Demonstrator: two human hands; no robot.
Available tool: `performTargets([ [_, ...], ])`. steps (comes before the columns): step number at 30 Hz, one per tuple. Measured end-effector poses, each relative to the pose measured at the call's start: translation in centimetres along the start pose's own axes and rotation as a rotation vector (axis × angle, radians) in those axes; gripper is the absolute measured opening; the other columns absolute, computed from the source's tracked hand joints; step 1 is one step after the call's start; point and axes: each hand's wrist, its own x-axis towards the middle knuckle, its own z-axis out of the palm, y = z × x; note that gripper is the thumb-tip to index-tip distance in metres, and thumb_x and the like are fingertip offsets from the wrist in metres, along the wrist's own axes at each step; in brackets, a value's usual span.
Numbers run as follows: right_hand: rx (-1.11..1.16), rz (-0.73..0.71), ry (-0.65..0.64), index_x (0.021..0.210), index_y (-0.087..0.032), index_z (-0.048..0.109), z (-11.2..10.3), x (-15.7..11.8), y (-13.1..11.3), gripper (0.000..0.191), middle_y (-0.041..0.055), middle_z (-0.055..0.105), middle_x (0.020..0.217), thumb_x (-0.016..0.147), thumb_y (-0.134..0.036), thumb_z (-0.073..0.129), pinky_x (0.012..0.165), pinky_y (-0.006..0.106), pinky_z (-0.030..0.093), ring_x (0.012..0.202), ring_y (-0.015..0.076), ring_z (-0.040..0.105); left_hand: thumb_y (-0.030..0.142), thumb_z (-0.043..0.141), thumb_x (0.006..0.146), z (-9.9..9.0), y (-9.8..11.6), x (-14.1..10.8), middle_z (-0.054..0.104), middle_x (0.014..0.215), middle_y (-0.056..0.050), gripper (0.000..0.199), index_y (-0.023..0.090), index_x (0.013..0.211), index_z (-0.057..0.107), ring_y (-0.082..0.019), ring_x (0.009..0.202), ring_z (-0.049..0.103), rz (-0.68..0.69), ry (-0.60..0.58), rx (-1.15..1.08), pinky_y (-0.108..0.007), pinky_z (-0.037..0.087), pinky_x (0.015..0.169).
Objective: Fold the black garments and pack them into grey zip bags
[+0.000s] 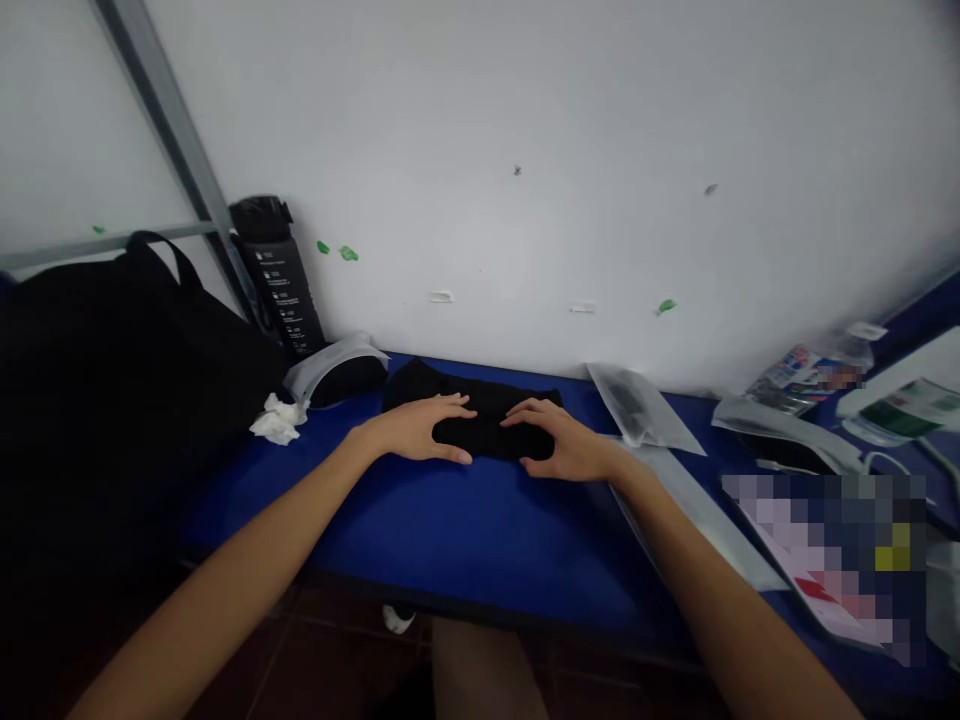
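A folded black cloth (484, 436), perhaps a garment, lies on the blue surface (450, 520) near the wall. On its left end rests my left hand (416, 428), thumb and fingers apart. My right hand (566, 442) touches the right end, its fingers slightly curved and spread. Neither hand grips the cloth; parts of it are hidden beneath them. Just right of my right hand lies a clear plastic bag (641, 405) with something dark in it.
At left are a large black bag (112, 400), a black bottle (277, 280), crumpled tissue (279, 418) and a pouch with a dark item (345, 375). On the right lie a flat plastic sleeve (697, 510), another pouch (787, 435), a clear bottle (817, 365) and a blurred-out packet (832, 580).
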Motion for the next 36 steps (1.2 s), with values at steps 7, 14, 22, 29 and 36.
performTargets([
  [7, 0.03, -0.07, 0.033, 0.119, -0.026, 0.067, -0.2, -0.1, 1.1, 0.061, 0.0062, 0.069, 0.129, 0.063, -0.004, 0.058, 0.102, 0.041, 0.052, 0.117, 0.0267, 0.065, 0.041, 0.086, 0.081, -0.2, 0.1, -0.1, 0.043, 0.167, -0.006, 0.057, 0.034, 0.136, 0.071, -0.034, 0.161, 0.027, 0.067, 0.037, 0.003, -0.058, 0.026, 0.131],
  [14, -0.023, -0.025, 0.143, 0.107, -0.023, 0.068, -0.1, 0.3, 1.3, 0.051, 0.0052, 0.074, 0.111, 0.065, -0.003, 0.048, 0.093, 0.037, 0.053, 0.101, 0.0237, 0.069, -0.005, 0.064, 0.068, -0.4, -0.1, 0.0, 0.046, 0.165, 0.001, 0.09, 0.043, 0.144, 0.063, -0.034, 0.158, 0.034, 0.156, -0.034, 0.019, -0.065, 0.029, 0.128],
  [22, -0.052, 0.117, 0.31, 0.093, -0.024, 0.069, -0.2, 0.4, 1.6, 0.036, 0.0039, 0.075, 0.09, 0.067, -0.009, 0.05, 0.079, 0.033, 0.053, 0.084, 0.0227, 0.07, 0.009, 0.067, 0.081, -0.5, 0.0, -0.2, 0.059, 0.156, 0.002, 0.064, 0.04, 0.137, 0.068, -0.031, 0.148, 0.052, 0.087, 0.026, 0.026, -0.053, 0.04, 0.124],
  [29, -0.1, 0.215, 0.356, 0.096, -0.024, 0.071, -0.4, 0.3, 0.8, 0.025, 0.001, 0.072, 0.077, 0.08, -0.019, 0.052, 0.068, 0.031, 0.044, 0.069, 0.0198, 0.064, 0.048, 0.07, 0.096, -1.0, 0.9, 0.0, 0.076, 0.132, -0.001, 0.036, 0.032, 0.128, 0.075, -0.028, 0.124, 0.07, 0.066, 0.102, 0.058, -0.041, 0.05, 0.111],
  [36, -0.088, 0.26, 0.374, 0.098, -0.02, 0.071, -0.7, 0.3, 0.9, 0.027, -0.0009, 0.06, 0.064, 0.088, -0.022, 0.045, 0.066, 0.031, 0.039, 0.061, 0.0191, 0.057, 0.056, 0.064, 0.1, -1.3, 1.1, 0.0, 0.081, 0.117, -0.002, 0.037, 0.027, 0.116, 0.08, -0.023, 0.105, 0.076, 0.07, 0.176, 0.042, -0.032, 0.054, 0.092],
])
